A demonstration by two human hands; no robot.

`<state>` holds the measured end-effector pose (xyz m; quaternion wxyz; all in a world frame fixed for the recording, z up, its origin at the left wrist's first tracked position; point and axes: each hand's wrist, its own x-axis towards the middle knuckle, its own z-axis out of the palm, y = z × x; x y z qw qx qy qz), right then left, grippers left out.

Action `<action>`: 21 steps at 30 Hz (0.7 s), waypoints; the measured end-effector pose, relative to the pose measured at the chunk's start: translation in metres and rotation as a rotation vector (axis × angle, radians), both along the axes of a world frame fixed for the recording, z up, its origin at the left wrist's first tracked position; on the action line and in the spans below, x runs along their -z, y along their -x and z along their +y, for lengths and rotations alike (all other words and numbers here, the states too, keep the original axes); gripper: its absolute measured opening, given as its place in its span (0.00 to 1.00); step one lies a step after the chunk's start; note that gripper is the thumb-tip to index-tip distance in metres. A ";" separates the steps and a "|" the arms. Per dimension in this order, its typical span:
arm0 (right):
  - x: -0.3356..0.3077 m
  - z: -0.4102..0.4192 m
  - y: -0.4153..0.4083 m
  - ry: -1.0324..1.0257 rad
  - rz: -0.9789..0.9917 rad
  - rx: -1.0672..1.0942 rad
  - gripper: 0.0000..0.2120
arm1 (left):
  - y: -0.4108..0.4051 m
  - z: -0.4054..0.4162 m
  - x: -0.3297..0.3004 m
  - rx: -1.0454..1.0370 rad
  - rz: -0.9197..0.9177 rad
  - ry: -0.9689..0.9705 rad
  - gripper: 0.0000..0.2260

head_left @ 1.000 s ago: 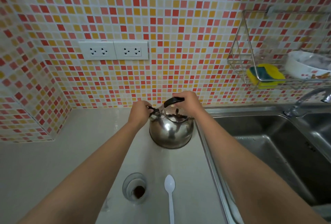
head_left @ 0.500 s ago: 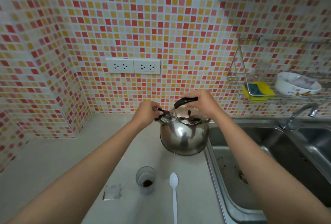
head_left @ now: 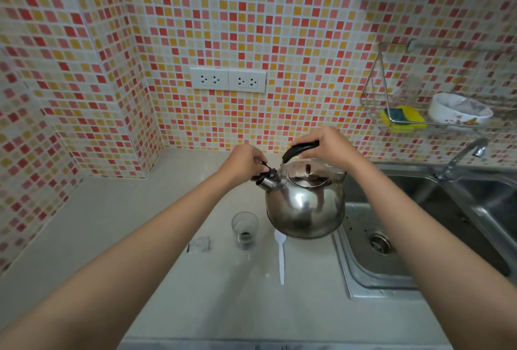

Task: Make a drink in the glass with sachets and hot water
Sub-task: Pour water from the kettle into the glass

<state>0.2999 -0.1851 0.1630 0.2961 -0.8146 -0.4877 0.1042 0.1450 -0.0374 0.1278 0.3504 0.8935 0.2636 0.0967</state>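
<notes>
A shiny steel kettle (head_left: 305,204) hangs just above the counter, tilted a little to the left. My right hand (head_left: 327,145) grips its black handle from the top. My left hand (head_left: 243,161) pinches the black cap on the spout. Below and left of the kettle stands a small clear glass (head_left: 244,228) with dark powder at its bottom. A white plastic spoon (head_left: 281,257) lies to the glass's right, its bowl partly under the kettle. A torn clear sachet (head_left: 200,244) lies left of the glass.
A steel sink (head_left: 372,274) borders the counter on the right, with a tap (head_left: 461,158) behind it. A wire rack (head_left: 380,92) on the tiled wall holds a yellow sponge (head_left: 402,119) and a white bowl (head_left: 458,113). Wall sockets (head_left: 228,80) sit above the counter.
The kettle has risen off the counter and come nearer the glass, with both hands still on it. The camera view has pulled back and up.
</notes>
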 end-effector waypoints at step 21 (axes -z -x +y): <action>0.021 0.006 0.052 0.221 -0.209 -0.092 0.17 | 0.033 -0.018 0.026 0.051 0.211 -0.096 0.13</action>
